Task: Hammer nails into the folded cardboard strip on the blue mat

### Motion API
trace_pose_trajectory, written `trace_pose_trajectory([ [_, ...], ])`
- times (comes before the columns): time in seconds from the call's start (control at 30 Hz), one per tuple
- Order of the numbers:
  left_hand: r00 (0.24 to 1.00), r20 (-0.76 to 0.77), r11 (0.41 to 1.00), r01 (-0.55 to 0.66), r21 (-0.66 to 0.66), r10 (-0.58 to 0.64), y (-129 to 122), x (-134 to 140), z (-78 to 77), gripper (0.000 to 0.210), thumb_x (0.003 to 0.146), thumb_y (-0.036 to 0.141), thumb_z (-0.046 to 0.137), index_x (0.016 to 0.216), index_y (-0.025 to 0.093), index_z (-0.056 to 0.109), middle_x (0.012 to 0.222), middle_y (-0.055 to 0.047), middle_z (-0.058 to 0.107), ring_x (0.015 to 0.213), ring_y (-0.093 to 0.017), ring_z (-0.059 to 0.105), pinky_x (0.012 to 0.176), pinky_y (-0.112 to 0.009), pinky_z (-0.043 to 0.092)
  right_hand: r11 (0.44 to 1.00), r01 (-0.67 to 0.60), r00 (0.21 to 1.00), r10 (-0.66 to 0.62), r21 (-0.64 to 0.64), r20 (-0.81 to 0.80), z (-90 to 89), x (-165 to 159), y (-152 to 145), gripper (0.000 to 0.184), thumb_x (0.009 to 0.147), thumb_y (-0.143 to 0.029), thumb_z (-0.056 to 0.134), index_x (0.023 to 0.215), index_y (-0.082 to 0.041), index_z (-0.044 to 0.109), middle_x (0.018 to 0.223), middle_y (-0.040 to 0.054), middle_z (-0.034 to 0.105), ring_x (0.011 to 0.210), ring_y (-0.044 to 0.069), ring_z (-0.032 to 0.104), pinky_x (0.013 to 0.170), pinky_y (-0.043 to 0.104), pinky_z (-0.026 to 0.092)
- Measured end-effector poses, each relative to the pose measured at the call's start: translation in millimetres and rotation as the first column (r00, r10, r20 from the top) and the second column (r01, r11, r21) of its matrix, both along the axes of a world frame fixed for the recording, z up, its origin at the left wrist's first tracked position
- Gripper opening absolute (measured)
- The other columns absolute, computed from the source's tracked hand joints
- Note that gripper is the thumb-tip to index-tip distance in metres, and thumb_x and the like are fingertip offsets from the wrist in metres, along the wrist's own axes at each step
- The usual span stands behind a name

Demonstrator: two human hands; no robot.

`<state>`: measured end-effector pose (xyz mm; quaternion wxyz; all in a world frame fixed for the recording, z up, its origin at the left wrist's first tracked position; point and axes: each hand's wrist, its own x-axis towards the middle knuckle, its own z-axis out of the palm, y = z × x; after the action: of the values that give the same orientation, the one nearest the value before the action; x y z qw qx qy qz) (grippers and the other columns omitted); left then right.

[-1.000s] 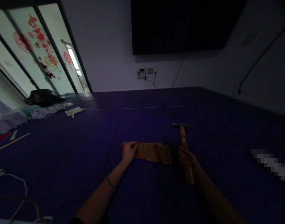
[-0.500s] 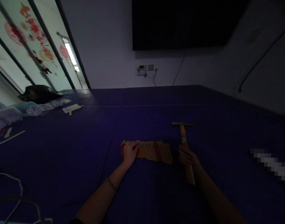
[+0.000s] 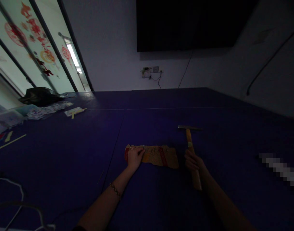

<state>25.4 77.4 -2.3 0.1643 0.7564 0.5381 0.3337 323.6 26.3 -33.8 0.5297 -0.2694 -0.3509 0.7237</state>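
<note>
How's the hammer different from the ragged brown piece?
The hammer is long and narrow; the ragged brown piece is flat and wide. The hammer has a greyish head, while the ragged brown piece has red bands. The right hand grips the hammer, but the left hand is over the ragged brown piece. A hand hides part of both.

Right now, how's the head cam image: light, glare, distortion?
Head view: dim, with the purple surface nearly black toward the bottom; window brightest, upper left; faint sheen at the surface's far left edge; fine marks on the brown piece under the left hand illegible; pixelated patch at right.
</note>
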Motion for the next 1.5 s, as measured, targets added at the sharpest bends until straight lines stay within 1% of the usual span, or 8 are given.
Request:
trace_pose_trajectory([
  [0.17, 1.000, -0.011, 1.000, 0.013, -0.004, -0.013, 0, 0, 0.1, 0.015, 0.077, 0.023, 0.056, 0.084, 0.020, 0.068, 0.082, -0.004, 0.069, 0.084, -0.019, 0.058, 0.078, -0.033, 0.042, 1.000, 0.022, 0.999, -0.021, -0.015, 0.024, 4.0, -2, -2, 0.038, 0.072, -0.037, 0.058, 0.057, -0.021, 0.027, 0.035, -0.0145, 0.013, 0.023, 0.002, -0.006, 0.020, 0.011, 0.012],
  [0.53, 0.998, -0.006, 0.998, 0.057, -0.005, -0.057, 1, 0, -0.4, 0.014, 0.076, 0.019, 0.057, 0.081, 0.018, 0.069, 0.080, -0.005, 0.069, 0.082, -0.019, 0.059, 0.076, -0.033, 0.043, 1.000, 0.012, 0.999, -0.011, -0.016, 0.038, -1.4, 2, 1, 0.039, 0.071, -0.039, 0.058, 0.057, -0.022, 0.026, 0.034, -0.0153, 0.018, 0.021, 0.002, -0.002, 0.020, 0.013, 0.012],
  [0.8, 0.994, 0.022, 0.995, 0.104, 0.000, -0.104, 1, -1, -1.1, 0.013, 0.075, 0.016, 0.057, 0.078, 0.018, 0.069, 0.078, -0.004, 0.068, 0.081, -0.017, 0.059, 0.077, -0.031, 0.044, 1.000, 0.003, 0.998, -0.001, -0.024, 0.062, 4.9, -3, -1, 0.044, 0.070, -0.042, 0.059, 0.055, -0.021, 0.023, 0.034, -0.0149, 0.015, 0.022, 0.002, -0.003, 0.020, 0.012, 0.014],
  [1.13, 0.994, 0.057, 0.996, 0.090, 0.013, -0.091, 3, -1, -4.3, 0.010, 0.073, 0.015, 0.059, 0.075, 0.018, 0.069, 0.080, -0.004, 0.066, 0.082, -0.017, 0.057, 0.078, -0.032, 0.043, 0.998, 0.018, 0.989, -0.010, -0.054, 0.149, 15.7, -11, -2, 0.051, 0.062, -0.049, 0.063, 0.053, -0.021, 0.021, 0.032, -0.0149, 0.014, 0.020, 0.001, -0.001, 0.019, 0.012, 0.014],
  [1.23, 0.994, 0.061, 0.995, 0.096, 0.011, -0.096, 3, -1, -4.7, 0.011, 0.074, 0.015, 0.058, 0.075, 0.017, 0.069, 0.078, -0.004, 0.065, 0.080, -0.016, 0.057, 0.076, -0.030, 0.043, 0.996, 0.043, 0.982, -0.027, -0.079, 0.188, 26.0, -15, -1, 0.055, 0.057, -0.051, 0.065, 0.052, -0.021, 0.020, 0.030, -0.0150, 0.018, 0.018, 0.001, 0.005, 0.018, 0.013, 0.015],
  [1.33, 0.993, 0.066, 0.995, 0.101, 0.009, -0.101, 4, -1, -5.9, 0.011, 0.074, 0.016, 0.058, 0.074, 0.016, 0.069, 0.077, -0.005, 0.065, 0.080, -0.016, 0.057, 0.076, -0.030, 0.043, 0.992, 0.071, 0.973, -0.045, -0.107, 0.226, 46.6, -28, -10, 0.050, 0.057, -0.051, 0.065, 0.054, -0.022, 0.024, 0.031, -0.0145, 0.026, 0.017, 0.002, 0.013, 0.018, 0.014, 0.019],
  [1.43, 0.993, 0.071, 0.995, 0.099, 0.008, -0.099, 4, -1, -7.7, 0.010, 0.074, 0.016, 0.059, 0.072, 0.017, 0.069, 0.077, -0.004, 0.065, 0.079, -0.016, 0.057, 0.076, -0.031, 0.043, 0.986, 0.109, 0.959, -0.070, -0.130, 0.275, 74.8, -55, -33, 0.041, 0.061, -0.047, 0.063, 0.060, -0.023, 0.030, 0.035, -0.0134, 0.033, 0.019, 0.003, 0.024, 0.020, 0.018, 0.027],
  [1.5, 0.992, 0.072, 0.995, 0.100, 0.007, -0.100, 5, -1, -8.7, 0.010, 0.074, 0.016, 0.059, 0.072, 0.017, 0.069, 0.077, -0.004, 0.065, 0.079, -0.016, 0.057, 0.076, -0.031, 0.043, 0.963, 0.221, 0.916, -0.152, -0.152, 0.372, 93.0, -82, -54, 0.037, 0.063, -0.048, 0.061, 0.065, -0.022, 0.034, 0.037, -0.0134, 0.034, 0.020, 0.004, 0.025, 0.020, 0.018, 0.026],
])
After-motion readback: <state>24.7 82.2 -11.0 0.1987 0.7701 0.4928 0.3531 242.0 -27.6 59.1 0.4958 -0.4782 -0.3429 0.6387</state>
